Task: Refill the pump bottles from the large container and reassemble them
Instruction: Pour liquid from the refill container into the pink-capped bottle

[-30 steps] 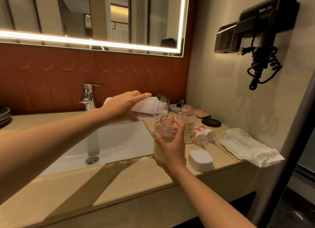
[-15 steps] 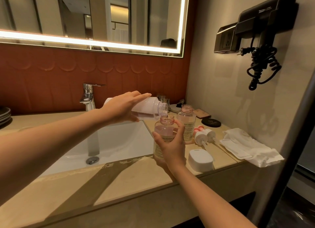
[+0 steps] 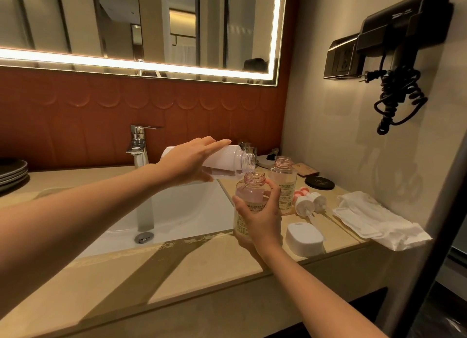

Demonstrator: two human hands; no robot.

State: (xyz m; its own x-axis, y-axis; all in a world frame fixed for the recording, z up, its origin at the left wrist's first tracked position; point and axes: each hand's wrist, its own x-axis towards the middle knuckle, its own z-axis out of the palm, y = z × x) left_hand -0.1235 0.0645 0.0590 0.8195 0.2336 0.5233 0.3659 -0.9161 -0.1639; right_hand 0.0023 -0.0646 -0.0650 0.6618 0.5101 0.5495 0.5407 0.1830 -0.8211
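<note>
The left hand (image 3: 188, 162) is wrapping around a big white plastic container (image 3: 228, 162) and tipping it on its side. The container's open clear neck is pointing down at the mouth of a clear pump bottle with pink liquid inside (image 3: 250, 196). The neck is sitting just above that mouth. Whether liquid is running out cannot be told.

The right hand (image 3: 260, 217) is holding this bottle around its middle, fingers curled on the far side and thumb on the near side. The bottle is standing upright on the beige stone counter (image 3: 177, 274), at the right edge of the white sink (image 3: 177, 211).

A second clear open bottle (image 3: 283, 183) is standing just behind and to the right of the first one. Two white pump tops (image 3: 309, 204) are lying on their sides next to it. A white rounded box (image 3: 304, 239) is sitting near the counter's front edge. A folded white cloth (image 3: 379, 219) is lying farther right. A shiny silver tap (image 3: 139, 145) is standing behind the sink.
</note>
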